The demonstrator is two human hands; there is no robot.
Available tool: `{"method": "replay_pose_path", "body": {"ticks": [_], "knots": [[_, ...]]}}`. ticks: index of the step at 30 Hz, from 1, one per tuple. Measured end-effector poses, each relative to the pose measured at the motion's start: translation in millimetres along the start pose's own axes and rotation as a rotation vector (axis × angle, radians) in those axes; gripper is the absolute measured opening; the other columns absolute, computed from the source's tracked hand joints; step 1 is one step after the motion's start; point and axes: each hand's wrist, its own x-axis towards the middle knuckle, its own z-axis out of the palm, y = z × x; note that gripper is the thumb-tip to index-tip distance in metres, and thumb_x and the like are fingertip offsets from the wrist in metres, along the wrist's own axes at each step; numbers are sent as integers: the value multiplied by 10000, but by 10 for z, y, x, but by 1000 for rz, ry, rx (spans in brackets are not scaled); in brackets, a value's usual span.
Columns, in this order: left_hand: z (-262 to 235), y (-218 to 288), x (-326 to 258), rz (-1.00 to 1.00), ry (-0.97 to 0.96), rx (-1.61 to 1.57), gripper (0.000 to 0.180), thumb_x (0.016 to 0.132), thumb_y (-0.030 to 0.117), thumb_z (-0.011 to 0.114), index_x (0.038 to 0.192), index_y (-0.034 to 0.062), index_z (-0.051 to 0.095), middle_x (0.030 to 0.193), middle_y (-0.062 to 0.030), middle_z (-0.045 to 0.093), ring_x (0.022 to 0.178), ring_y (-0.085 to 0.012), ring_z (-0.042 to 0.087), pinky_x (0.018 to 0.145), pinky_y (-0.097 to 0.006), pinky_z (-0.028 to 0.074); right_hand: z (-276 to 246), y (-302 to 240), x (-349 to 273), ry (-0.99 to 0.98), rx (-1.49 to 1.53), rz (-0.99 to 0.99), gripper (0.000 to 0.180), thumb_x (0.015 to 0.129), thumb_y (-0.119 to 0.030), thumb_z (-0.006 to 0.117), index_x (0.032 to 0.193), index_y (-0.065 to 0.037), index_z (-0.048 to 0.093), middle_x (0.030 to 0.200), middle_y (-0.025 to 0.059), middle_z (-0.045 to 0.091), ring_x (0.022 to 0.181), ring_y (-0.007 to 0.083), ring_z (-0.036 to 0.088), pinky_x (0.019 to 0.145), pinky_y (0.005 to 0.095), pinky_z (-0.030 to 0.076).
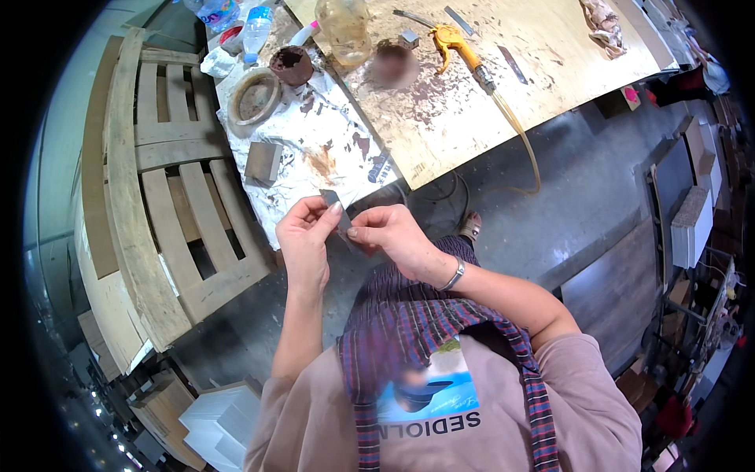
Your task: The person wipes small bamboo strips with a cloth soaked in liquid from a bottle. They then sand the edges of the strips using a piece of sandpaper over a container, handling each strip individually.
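A thin, flat dark grey strip is pinched between my two hands, just off the near end of the white-covered table part. My left hand has its thumb laid on the strip's face near the upper end. Thumb and fingers of my right hand close on its lower right edge. Beyond the hands, a grey block rests on the stained white sheet. Farther back sit a round ring-shaped roll and a brown-smeared cup.
A yellow air blow gun with a hose hanging over the edge lies on the stained wooden board. Near it are two flat strips and a cloudy jug. A slatted wooden pallet stands at left; boards lean at right.
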Motion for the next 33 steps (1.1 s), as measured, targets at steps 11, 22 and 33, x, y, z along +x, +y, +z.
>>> {"method": "replay_pose_path", "body": {"ticks": [11,22,33], "knots": [[-807,-138,841,603,244,1231,332,820,149,711,1127,50,632,1160,-149,604,1071,-316,543,931,-403,434,-77,281,228,189,46,158,213,981,-174,530,911,7,618,753,109,663,540,149,624,505,263,520],[-727,-112,841,714,129,1284,570,727,90,677,1288,148,596,1287,-176,535,1164,-361,465,1026,-441,378,-163,457,555,436,63,71,254,974,-154,556,772,-2,586,638,61,602,439,111,536,396,251,438],[-108,-395,777,741,-97,1231,471,696,181,753,1159,158,668,1261,-108,547,1115,-327,477,989,-426,384,-105,403,619,461,56,78,313,959,-159,572,682,-12,571,544,20,539,398,93,458,373,251,356]]}}
